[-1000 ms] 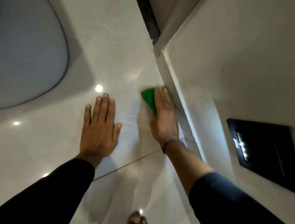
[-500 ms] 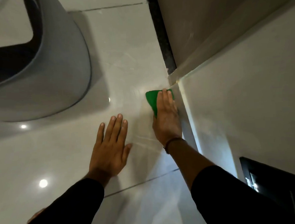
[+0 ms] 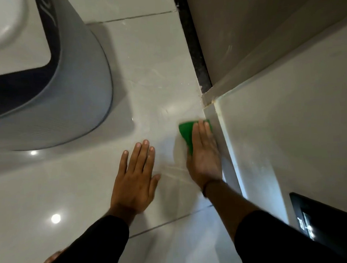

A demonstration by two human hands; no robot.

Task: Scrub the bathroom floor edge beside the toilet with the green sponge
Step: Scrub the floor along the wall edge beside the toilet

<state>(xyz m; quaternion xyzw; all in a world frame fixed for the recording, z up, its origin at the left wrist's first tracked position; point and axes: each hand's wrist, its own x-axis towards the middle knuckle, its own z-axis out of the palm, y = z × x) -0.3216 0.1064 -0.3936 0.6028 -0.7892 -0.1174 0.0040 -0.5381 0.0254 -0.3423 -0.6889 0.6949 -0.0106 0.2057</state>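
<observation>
A: Where was the green sponge (image 3: 185, 131) noted?

B: On the floor (image 3: 156, 76), hard against the skirting (image 3: 218, 129) at the right, well apart from the toilet (image 3: 71, 92) at far left. It was pinned flat under the right hand (image 3: 203, 156), fingers extended, not curled around it. The left hand (image 3: 136, 179) was spread empty on the tile.

A: Advice for the stroke?

B: Pressure judged best kept at the fingertips, with the sponge's edge driven into the joint.

Glossy pale ceramic floor tiles (image 3: 155, 62) mirroring lamp spots; beside them, smooth glazed grey toilet base (image 3: 83, 91), matt green sponge (image 3: 185, 131), matt painted wall (image 3: 288, 136).
</observation>
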